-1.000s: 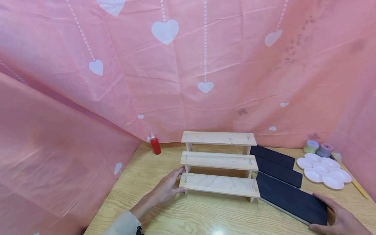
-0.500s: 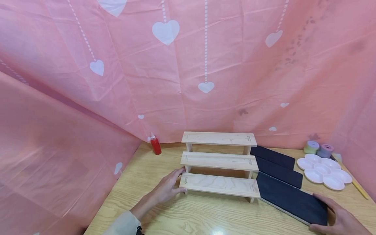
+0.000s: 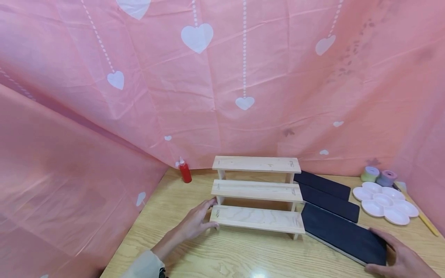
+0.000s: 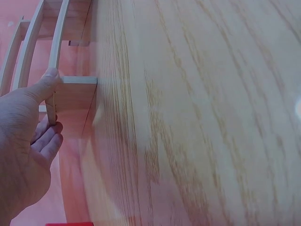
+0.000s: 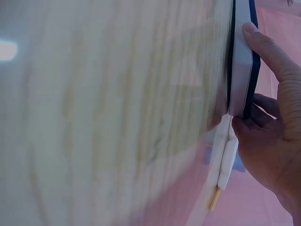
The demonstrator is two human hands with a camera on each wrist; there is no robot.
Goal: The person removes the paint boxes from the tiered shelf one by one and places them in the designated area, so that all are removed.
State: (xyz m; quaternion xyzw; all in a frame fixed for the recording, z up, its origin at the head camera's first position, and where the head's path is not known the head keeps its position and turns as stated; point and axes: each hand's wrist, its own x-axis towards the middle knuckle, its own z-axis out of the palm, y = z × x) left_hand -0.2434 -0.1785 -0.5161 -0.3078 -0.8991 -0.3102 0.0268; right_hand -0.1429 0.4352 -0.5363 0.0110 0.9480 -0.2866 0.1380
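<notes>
A three-step wooden display stand (image 3: 257,218) of pale, unpainted wood stands on the table in the head view. My left hand (image 3: 196,221) holds the left end of its lowest step; in the left wrist view the thumb (image 4: 47,80) lies on one face of that board and the fingers curl round the other. To the right lies a flat, black-topped block (image 3: 342,231) with pale sides. At its near right end, my right hand (image 3: 403,253) grips it between thumb and fingers. In the right wrist view, the thumb (image 5: 263,40) presses on the block's edge.
Two dark panels (image 3: 328,203) lie behind the block, partly hidden by the stand. A white flower-shaped palette (image 3: 384,202), two small tubs (image 3: 370,173) and a yellow stick (image 3: 427,224) are at far right. A red squeeze bottle (image 3: 185,172) stands at back left. Pink curtains surround the table.
The wooden stand has shifted slightly left with my left hand, away from the black-topped block. My right hand keeps its grip on the block.
</notes>
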